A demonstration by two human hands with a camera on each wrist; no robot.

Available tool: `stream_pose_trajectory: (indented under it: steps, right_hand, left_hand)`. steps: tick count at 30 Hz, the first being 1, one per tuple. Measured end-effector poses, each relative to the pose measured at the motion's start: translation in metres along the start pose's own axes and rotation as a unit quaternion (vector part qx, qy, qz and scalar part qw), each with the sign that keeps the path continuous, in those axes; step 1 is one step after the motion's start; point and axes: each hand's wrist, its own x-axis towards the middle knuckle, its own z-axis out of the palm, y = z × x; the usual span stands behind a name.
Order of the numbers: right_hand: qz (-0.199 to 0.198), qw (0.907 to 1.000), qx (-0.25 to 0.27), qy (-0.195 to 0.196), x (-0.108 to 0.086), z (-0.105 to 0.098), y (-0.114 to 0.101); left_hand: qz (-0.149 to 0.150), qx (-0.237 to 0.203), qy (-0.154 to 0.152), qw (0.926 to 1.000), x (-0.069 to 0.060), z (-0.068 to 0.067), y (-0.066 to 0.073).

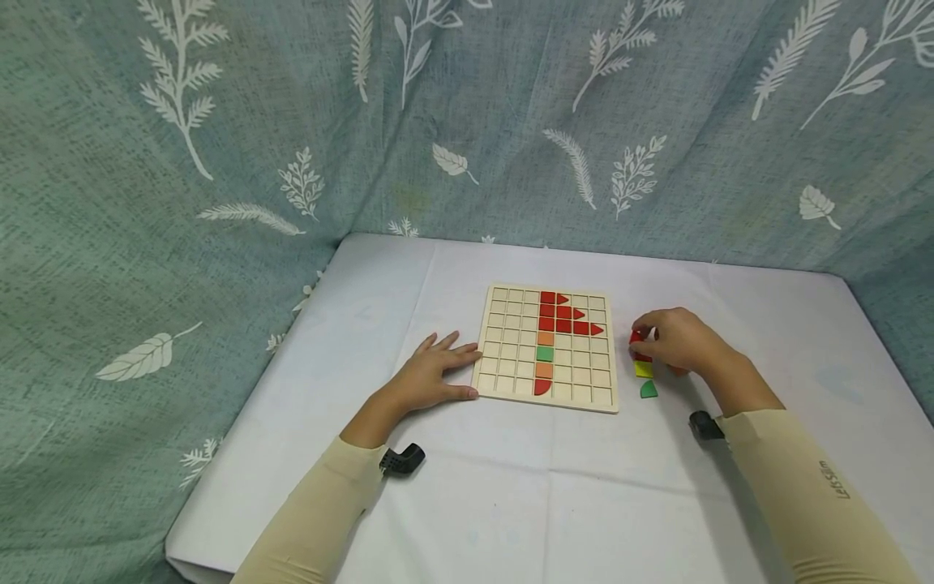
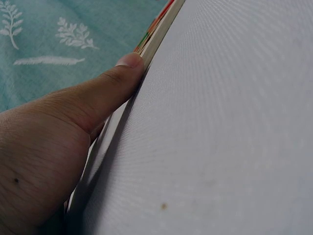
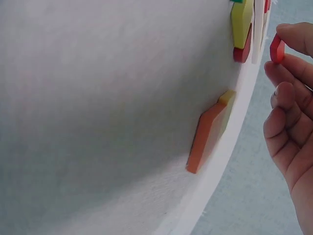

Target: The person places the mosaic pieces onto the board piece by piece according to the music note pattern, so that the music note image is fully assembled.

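A pale wooden grid board (image 1: 584,369) lies on the white table. Red squares and pointed red pieces (image 1: 562,312) fill three rows at its top; below run an orange square (image 1: 545,339), a green square (image 1: 545,354), another orange square and a rounded red piece (image 1: 542,388). My left hand (image 1: 426,377) touches the board's left edge with spread fingers; its thumb (image 2: 129,61) rests on that side. Right of the board, my right hand (image 1: 682,341) pinches a small red tile (image 3: 277,49) between thumb and fingers, lifted off the cloth. The tile's full shape is hard to tell.
Under my right hand lie a yellow piece (image 1: 643,370), a red piece (image 3: 242,51) and a green quarter-round (image 1: 649,389). An orange piece (image 3: 205,137) with a yellow one (image 3: 228,100) behind lies nearby. A leaf-patterned curtain (image 1: 467,122) hangs behind the table.
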Motion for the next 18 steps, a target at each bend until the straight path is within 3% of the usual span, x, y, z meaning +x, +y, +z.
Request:
stream_pose_trajectory:
  steps: [8,18]
  right_hand:
    - [-0.01,0.9999,-0.01,0.001,-0.001,0.0,-0.007]
    - [-0.091,0.9943,-0.048,0.029,0.003,0.002,-0.028]
  left_hand:
    - [0.001,0.0,0.001,1.0,0.0,0.001,0.0]
    - [-0.004,0.004,-0.002,1.0,0.0,0.001,0.001]
